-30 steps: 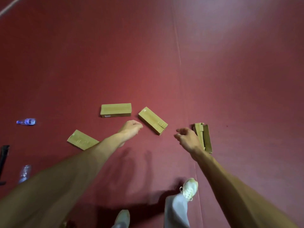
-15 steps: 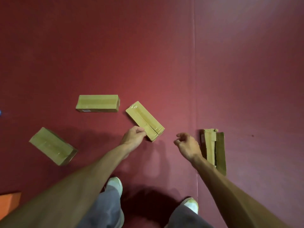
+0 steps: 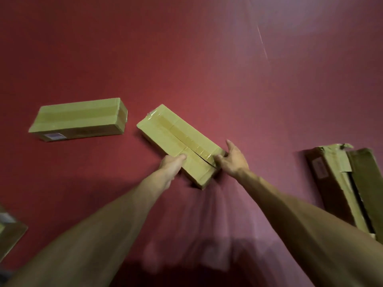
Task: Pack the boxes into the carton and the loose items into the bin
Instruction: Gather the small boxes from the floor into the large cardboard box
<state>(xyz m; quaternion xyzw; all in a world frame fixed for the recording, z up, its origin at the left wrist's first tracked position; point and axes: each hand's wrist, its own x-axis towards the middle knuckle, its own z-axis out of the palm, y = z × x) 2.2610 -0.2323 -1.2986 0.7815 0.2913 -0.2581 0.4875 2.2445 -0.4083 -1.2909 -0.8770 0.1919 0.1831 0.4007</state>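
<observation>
The red floor (image 3: 186, 59) fills the whole frame. At the right edge lies a long opened box (image 3: 339, 183) with torn tape. At the middle left lies a closed box (image 3: 78, 119), apart from the others. In the centre a taped box (image 3: 176, 137) lies diagonally on the floor. The left hand (image 3: 172, 164) grips its near left side, thumb on top. The right hand (image 3: 233, 160) holds its near right edge with curled fingers. A box corner (image 3: 10, 235) shows at the lower left.
</observation>
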